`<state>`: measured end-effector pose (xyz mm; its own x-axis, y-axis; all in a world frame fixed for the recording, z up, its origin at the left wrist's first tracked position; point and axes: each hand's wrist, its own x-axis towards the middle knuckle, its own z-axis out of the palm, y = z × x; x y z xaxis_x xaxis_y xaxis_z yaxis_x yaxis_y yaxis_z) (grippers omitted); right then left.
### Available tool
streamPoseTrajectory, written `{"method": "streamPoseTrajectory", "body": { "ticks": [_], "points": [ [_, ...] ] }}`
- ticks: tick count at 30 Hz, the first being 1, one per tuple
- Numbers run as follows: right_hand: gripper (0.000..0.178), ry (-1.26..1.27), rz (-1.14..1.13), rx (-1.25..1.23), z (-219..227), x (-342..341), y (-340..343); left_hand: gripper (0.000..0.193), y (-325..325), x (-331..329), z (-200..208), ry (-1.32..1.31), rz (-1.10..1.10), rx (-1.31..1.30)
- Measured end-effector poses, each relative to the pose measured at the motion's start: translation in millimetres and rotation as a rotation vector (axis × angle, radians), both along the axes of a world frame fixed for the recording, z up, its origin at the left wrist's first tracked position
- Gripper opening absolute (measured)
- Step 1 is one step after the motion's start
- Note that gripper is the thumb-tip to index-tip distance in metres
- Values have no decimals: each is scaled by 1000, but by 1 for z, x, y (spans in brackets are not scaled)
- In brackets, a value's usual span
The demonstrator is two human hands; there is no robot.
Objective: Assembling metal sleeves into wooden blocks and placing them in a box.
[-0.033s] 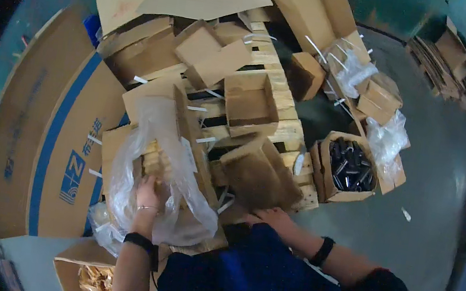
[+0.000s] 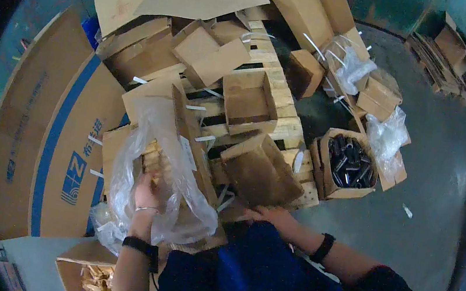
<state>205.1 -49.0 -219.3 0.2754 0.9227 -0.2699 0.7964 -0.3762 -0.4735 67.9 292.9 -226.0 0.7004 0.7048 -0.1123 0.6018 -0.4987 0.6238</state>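
Note:
My left hand (image 2: 147, 194) reaches down into a cardboard box (image 2: 190, 150) lined with a clear plastic bag (image 2: 192, 211). Its fingers are curled at a layer of yellowish-tan pieces (image 2: 155, 160), pinching something too small to make out. My right hand (image 2: 271, 215) lies low at the near edge of the pallet, just below a tilted, open brown box (image 2: 262, 173). The fingers there stretch out to the left, with no object visible in them; their tips are partly in shadow.
A wooden pallet (image 2: 289, 109) bears several opened boxes, one a square open box (image 2: 250, 98). Right of it stands a carton of black cylindrical parts (image 2: 353, 168). A large blue-striped cardboard sheet (image 2: 76, 148) rises at left; a box of tan pieces (image 2: 69, 268) sits lower left.
My right hand has shifted slightly leftward, and the tilted brown box near it, blurred before, looks sharper. My left hand stays in the lined box.

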Motion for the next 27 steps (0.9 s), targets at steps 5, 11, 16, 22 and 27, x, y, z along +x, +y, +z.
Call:
{"method": "streamPoseTrajectory", "body": {
  "ticks": [5,11,16,22,27],
  "points": [
    [39,23,54,412,-16,9,-15,58,-49,-25,95,-550,-92,-20],
    [15,546,-265,942,198,-3,-34,49,-118,-104,188,-792,156,-421],
    [22,1295,904,1290,329,-57,-100,41,-163,-129,213,-792,160,-662],
    [26,1098,1158,1432,324,-112,-148,48,-238,-123,241,-691,11,-769],
    [18,905,846,1277,350,-116,-174,43,-286,-110,262,-622,-7,-786]
  ]
}}
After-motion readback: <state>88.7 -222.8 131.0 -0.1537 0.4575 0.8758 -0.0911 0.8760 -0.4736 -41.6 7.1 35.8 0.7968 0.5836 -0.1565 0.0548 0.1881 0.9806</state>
